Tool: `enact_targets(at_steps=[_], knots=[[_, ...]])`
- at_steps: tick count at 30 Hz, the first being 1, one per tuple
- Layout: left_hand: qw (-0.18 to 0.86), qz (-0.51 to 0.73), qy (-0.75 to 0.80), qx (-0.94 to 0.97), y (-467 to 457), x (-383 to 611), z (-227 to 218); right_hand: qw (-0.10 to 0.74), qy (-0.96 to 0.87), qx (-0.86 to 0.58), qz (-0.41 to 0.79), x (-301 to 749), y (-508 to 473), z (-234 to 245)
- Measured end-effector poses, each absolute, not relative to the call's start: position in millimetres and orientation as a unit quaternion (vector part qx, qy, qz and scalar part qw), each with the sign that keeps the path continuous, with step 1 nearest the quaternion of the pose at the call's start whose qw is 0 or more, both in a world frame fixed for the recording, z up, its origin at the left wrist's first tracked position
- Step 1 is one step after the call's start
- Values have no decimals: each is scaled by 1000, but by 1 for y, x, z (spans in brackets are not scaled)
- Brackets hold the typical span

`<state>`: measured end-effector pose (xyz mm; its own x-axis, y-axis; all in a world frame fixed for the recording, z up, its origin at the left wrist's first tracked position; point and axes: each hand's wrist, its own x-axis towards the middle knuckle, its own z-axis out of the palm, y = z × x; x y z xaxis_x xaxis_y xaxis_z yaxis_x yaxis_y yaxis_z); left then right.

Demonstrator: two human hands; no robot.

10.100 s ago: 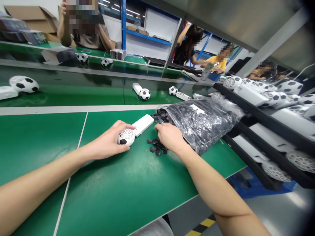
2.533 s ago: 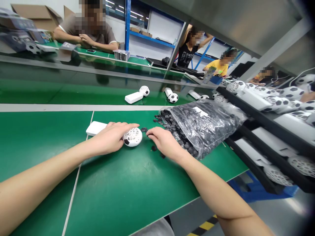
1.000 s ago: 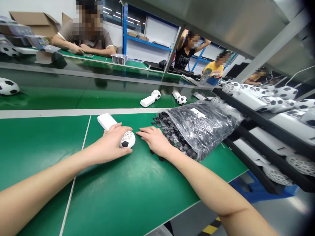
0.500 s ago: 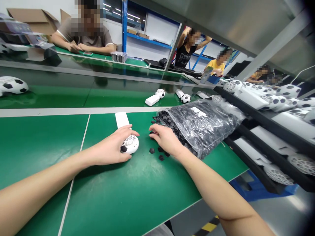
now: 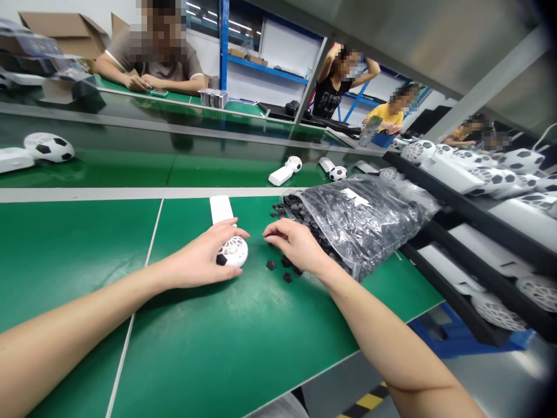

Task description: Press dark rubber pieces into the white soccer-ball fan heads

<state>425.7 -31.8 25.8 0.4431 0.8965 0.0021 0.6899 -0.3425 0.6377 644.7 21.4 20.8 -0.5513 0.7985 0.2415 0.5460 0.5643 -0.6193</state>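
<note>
Left hand: left hand (image 5: 204, 258), left of frame centre; thumb and fingers curved around the ball end of a white, football-patterned plastic device (image 5: 234, 254), gripping it from its left side.
Device position: near frame centre, on the green, smooth-topped table (image 5: 209, 354); round lattice head with black patch toward the lower frame, flat white handle (image 5: 221, 209) pointing toward the upper frame.
Right hand: right hand (image 5: 293, 244), just right of centre, apart from the device; thumb and forefinger pinched on a small black plastic piece (image 5: 267, 235), mostly hidden by the fingertips.
Loose pieces: small black pentagonal pieces (image 5: 271, 265) on the table, below and beside the right hand.
Bag: clear, shiny plastic bag (image 5: 374, 215), right of centre, lying on its side, mouth toward the left, more black pieces spilling out.
Upper middle: two similar white devices (image 5: 285, 170) on the green strip behind the table.
Right edge: black tiered rack (image 5: 456, 200) bearing further football-patterned units.
Upper left: person in grey-brown shirt (image 5: 172, 72), forearms on the far bench.
</note>
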Motion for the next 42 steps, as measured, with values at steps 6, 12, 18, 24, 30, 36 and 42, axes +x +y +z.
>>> enact_targets(at_steps=[6,12,18,24,30,36,42], knots=[[289,190,475,809,-30,425,23,280,-786,-329,443,633,3,24],[285,186,457,822,-30,425,26,285,-800,-299,436,627,-4,23],[281,189,459,821,-30,427,25,307,-827,-282,376,623,-3,19],[269,207,470,814,-32,429,26,330,-800,-286,411,618,-1,15],[275,228,488,796,-33,434,26,302,-755,-323,483,616,2,15],[307,252,476,785,-34,437,28,287,-743,-370,478,615,10,14],[273,230,498,790,-21,418,25,395,-754,-429,301,643,38,23]])
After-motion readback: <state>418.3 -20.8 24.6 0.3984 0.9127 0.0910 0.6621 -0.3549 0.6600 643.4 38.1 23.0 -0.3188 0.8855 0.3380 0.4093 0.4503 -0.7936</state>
